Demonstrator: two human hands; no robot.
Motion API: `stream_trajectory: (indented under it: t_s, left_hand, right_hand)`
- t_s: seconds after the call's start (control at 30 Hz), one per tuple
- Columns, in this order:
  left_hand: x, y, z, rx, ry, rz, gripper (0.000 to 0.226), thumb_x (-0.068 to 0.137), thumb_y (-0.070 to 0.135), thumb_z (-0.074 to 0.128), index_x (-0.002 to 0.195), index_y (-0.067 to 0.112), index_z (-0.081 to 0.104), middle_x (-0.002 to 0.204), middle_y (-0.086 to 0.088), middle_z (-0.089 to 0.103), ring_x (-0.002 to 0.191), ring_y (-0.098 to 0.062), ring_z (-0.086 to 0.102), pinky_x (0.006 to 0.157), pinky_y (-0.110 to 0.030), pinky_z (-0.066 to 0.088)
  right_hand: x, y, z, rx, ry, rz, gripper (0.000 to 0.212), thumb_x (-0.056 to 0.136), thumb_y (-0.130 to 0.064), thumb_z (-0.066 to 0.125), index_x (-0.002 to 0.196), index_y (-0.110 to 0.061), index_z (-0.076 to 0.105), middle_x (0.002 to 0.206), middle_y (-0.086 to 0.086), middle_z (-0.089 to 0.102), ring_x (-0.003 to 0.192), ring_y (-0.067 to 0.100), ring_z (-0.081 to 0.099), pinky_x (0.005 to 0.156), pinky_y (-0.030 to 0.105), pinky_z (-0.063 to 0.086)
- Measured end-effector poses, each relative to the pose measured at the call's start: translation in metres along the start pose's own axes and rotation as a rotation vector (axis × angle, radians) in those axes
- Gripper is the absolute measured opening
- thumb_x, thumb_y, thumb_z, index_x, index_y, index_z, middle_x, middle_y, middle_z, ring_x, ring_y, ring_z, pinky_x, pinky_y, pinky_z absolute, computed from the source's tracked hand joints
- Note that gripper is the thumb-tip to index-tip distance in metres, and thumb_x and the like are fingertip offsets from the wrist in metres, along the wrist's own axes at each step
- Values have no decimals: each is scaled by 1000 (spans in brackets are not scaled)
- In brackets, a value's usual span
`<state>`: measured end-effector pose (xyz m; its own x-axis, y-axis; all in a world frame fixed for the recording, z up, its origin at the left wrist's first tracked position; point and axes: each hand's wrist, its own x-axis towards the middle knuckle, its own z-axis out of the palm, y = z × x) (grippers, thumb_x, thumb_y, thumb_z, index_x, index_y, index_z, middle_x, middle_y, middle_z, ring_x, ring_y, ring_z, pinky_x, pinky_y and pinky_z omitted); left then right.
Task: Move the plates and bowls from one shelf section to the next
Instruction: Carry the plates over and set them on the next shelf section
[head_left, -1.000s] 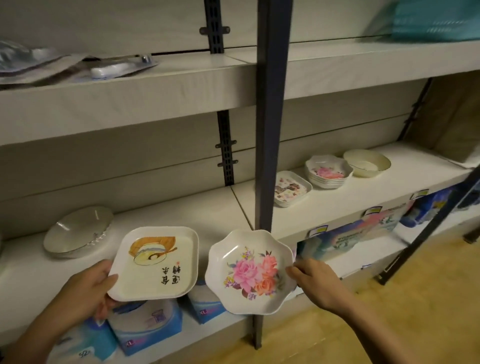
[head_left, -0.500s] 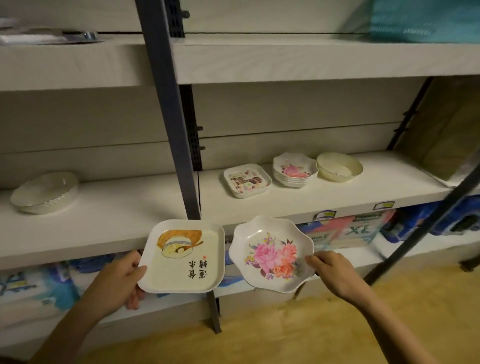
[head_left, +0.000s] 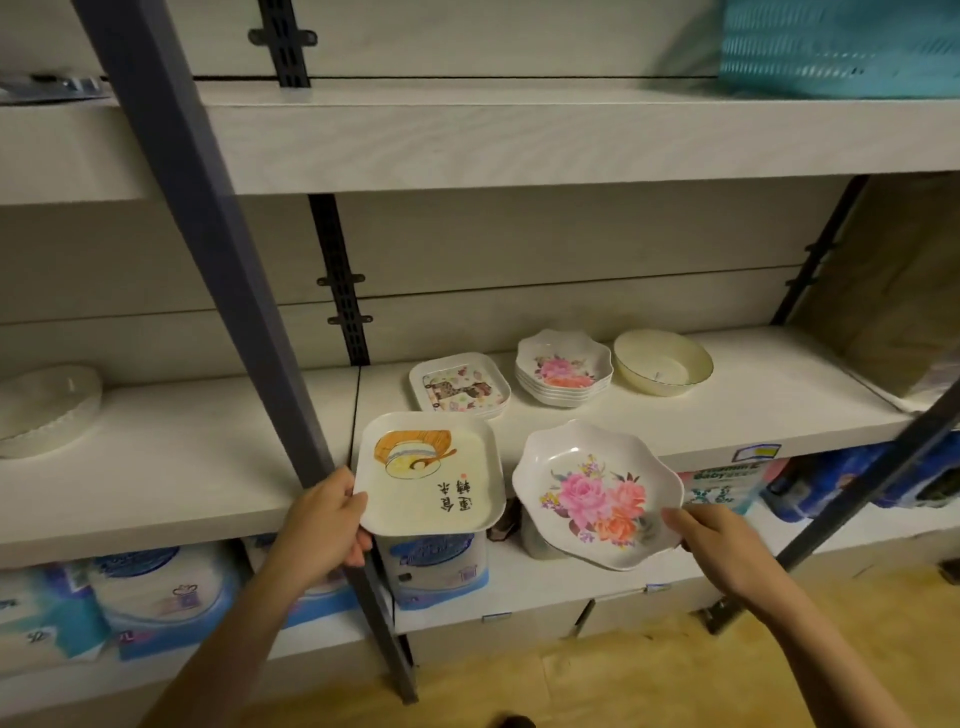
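A: What have I got in each grip?
B: My left hand (head_left: 324, 519) clasps the square plate (head_left: 428, 475) by its left edge; my right hand (head_left: 719, 538) pinches the flowered plate (head_left: 597, 493) at its right rim.
A: Where are they?
B: Both are held at the front edge of the right shelf section (head_left: 753, 400), before the stacked plates (head_left: 563, 369) and bowl (head_left: 662, 361).

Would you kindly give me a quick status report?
Left hand holds square plate. Right hand holds flower plate. Post close beside left hand.
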<state>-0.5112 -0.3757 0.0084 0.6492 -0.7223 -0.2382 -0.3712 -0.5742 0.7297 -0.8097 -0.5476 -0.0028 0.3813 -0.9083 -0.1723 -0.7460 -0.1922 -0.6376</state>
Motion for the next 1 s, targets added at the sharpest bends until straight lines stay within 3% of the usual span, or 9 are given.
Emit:
stream_trajectory:
  t_s: [0.1,0.2,0.4,0.53,0.7,0.8,0.9,1.0]
  left_hand:
    - [36,15,13,-27,43,-22,16,96,14,39,82,16,46,67,-10,64,49,-16,58,44,-20,45]
    - [75,30,21,-24,93,-35,11,96,14,38,89,13,46,69,-8,64,49,-14,58,39,-14,44]
    - [148,55,39,15,151,-84,9,96,11,36,95,7,44,80,-13,63,50,-14,56,43,-19,44]
    - [184,63,56,49,167,-161,12,95,11,36,97,5,46,82,-16,63,49,-17,55,45,-23,45]
    - [213,57,71,68,210,-243,24,92,9,36,108,0,51,87,-25,68,60,-33,64,63,-40,58]
    - [216,55,76,40,228,-310,23,93,9,38,110,-1,50,85,-23,64,52,-27,58,50,-33,52]
    - [216,56,79,17,229,-366,26,92,11,47,113,-3,44,73,-17,57,46,-23,52,47,-30,46]
    - [207,60,79,62,237,-392,40,90,21,55,117,-2,37,86,-19,55,52,-22,51,41,-29,41]
  right_hand:
    - [33,3,-11,17,5,-7,41,95,-22,45,88,13,64,89,26,67,87,39,60,71,40,43]
    - [71,3,-25,1,-14,-3,41,95,-24,44,86,10,65,88,24,68,87,38,61,81,46,46]
    - [141,2,-45,-49,11,-13,38,96,-21,42,62,-11,56,66,6,58,69,27,51,61,35,35]
    - [172,7,-51,-54,37,1,42,95,-21,43,54,-14,45,59,3,51,67,29,46,55,30,32]
    - [201,10,-60,-54,35,-12,39,94,-22,41,58,-8,46,68,14,59,72,33,49,57,33,33]
    - [217,11,-64,-79,36,-36,40,95,-24,39,66,-2,56,81,21,65,78,36,54,63,34,34]
    - [237,12,-62,-96,10,-52,43,95,-28,38,81,4,63,86,21,67,82,38,57,66,33,37]
    - [258,10,-55,-99,-22,-71,45,95,-31,37,81,4,63,84,20,65,80,37,57,66,34,39]
